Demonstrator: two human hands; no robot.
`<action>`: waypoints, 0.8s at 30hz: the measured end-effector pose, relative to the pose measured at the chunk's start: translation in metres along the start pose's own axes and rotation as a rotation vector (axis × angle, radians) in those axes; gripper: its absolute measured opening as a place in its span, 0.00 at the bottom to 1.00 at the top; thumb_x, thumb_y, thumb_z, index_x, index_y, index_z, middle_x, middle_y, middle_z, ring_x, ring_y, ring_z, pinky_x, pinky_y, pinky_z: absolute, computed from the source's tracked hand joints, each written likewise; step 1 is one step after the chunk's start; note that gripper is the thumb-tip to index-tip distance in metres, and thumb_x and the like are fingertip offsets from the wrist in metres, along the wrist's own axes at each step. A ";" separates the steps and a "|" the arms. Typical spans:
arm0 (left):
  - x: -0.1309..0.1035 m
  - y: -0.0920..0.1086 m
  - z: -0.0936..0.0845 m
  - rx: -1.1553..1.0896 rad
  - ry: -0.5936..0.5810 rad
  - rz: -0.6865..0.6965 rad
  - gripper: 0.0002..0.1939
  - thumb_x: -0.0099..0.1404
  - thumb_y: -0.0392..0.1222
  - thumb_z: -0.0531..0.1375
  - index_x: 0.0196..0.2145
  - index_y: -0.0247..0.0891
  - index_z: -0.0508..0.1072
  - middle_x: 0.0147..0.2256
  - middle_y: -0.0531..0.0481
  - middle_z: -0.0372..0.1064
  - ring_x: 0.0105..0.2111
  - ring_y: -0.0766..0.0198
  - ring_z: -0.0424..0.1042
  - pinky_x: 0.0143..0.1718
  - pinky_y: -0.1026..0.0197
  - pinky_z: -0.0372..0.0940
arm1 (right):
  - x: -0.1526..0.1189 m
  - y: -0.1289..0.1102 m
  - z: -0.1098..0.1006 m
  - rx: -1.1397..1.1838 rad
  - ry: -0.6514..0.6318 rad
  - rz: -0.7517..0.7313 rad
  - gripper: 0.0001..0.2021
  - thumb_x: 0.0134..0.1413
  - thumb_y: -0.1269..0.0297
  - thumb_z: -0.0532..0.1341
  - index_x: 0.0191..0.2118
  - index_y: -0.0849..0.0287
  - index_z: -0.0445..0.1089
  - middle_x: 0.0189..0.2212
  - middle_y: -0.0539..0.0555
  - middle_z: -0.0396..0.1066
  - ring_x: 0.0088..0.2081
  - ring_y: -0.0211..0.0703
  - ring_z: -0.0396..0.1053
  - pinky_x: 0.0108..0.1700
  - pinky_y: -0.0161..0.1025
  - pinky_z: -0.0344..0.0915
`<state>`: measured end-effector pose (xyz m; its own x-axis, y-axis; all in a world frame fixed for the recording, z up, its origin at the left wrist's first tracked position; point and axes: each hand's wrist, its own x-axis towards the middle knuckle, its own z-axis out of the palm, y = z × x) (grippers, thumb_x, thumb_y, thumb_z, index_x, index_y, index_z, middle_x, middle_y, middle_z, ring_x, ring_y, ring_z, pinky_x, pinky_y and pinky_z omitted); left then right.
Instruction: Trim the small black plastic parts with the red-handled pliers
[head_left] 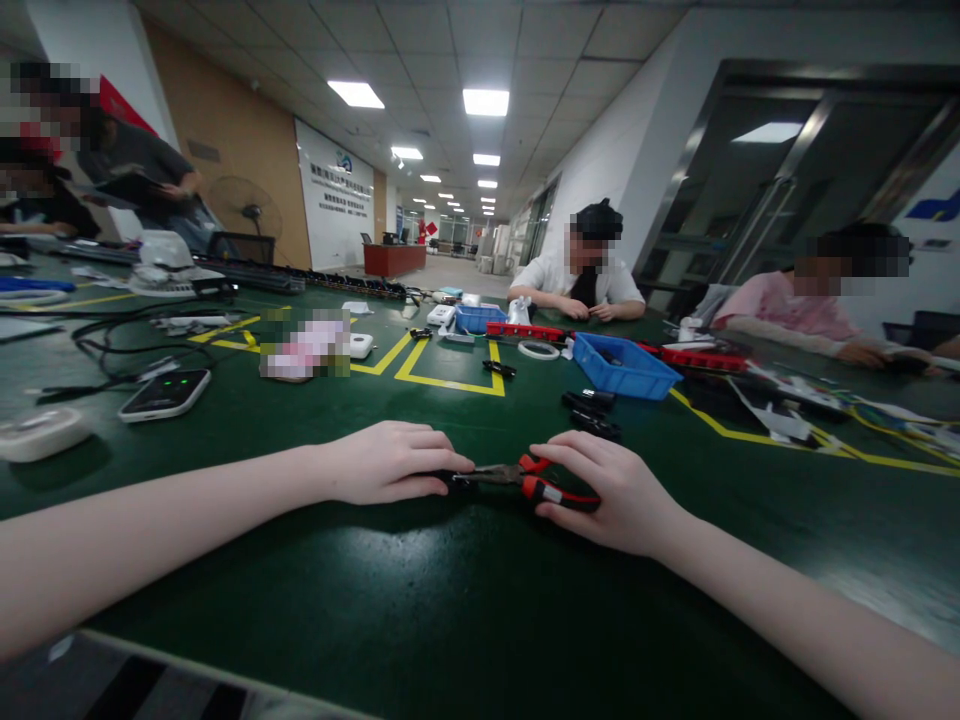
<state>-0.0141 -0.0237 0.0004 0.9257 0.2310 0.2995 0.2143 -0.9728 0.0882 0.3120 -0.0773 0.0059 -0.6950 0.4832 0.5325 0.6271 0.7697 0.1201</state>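
My right hand (611, 490) is closed around red-and-black needle-nose pliers (551, 490). Their metal jaws point left and reach the tips of my left hand's fingers. My left hand (394, 463) is closed on a small black part (456, 480), mostly hidden under its fingers. The jaws meet this part at its right end; whether they clamp it I cannot tell. Just beyond my right hand lie several black pieces (592, 412) on the green table.
A blue bin (625, 367) holds dark parts behind my right hand. To the left lie a device with green lights (166, 393), a white case (43, 433) and black cables (124, 345). Yellow tape (450, 384) marks the green tabletop (450, 620). Other people sit across the table.
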 end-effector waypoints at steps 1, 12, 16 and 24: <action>0.000 0.000 0.000 0.003 0.006 -0.001 0.18 0.77 0.45 0.53 0.59 0.38 0.67 0.51 0.41 0.71 0.48 0.54 0.73 0.47 0.57 0.69 | 0.000 0.000 0.000 0.011 0.000 0.010 0.23 0.57 0.53 0.65 0.54 0.60 0.69 0.44 0.61 0.74 0.42 0.51 0.75 0.42 0.46 0.74; 0.001 0.001 0.000 -0.009 -0.002 -0.015 0.17 0.76 0.44 0.54 0.59 0.38 0.67 0.51 0.41 0.71 0.48 0.54 0.73 0.48 0.55 0.69 | 0.001 0.002 -0.001 0.185 -0.167 0.171 0.25 0.57 0.55 0.65 0.58 0.55 0.66 0.48 0.59 0.73 0.44 0.50 0.75 0.44 0.46 0.75; 0.001 0.000 0.000 -0.012 -0.006 -0.021 0.18 0.76 0.45 0.54 0.60 0.38 0.66 0.51 0.41 0.71 0.48 0.54 0.73 0.48 0.55 0.69 | 0.001 0.002 -0.002 0.231 -0.177 0.201 0.25 0.57 0.55 0.65 0.59 0.54 0.66 0.51 0.59 0.72 0.48 0.51 0.74 0.48 0.47 0.73; 0.002 0.002 0.000 -0.007 0.007 -0.023 0.18 0.77 0.44 0.51 0.60 0.37 0.67 0.48 0.41 0.72 0.46 0.55 0.73 0.47 0.56 0.69 | 0.003 0.003 -0.001 0.192 -0.174 0.165 0.26 0.57 0.58 0.64 0.60 0.55 0.65 0.52 0.62 0.70 0.51 0.55 0.70 0.53 0.54 0.69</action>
<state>-0.0120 -0.0253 0.0013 0.9184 0.2533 0.3039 0.2330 -0.9671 0.1019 0.3120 -0.0744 0.0087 -0.6492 0.6600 0.3781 0.6702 0.7314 -0.1260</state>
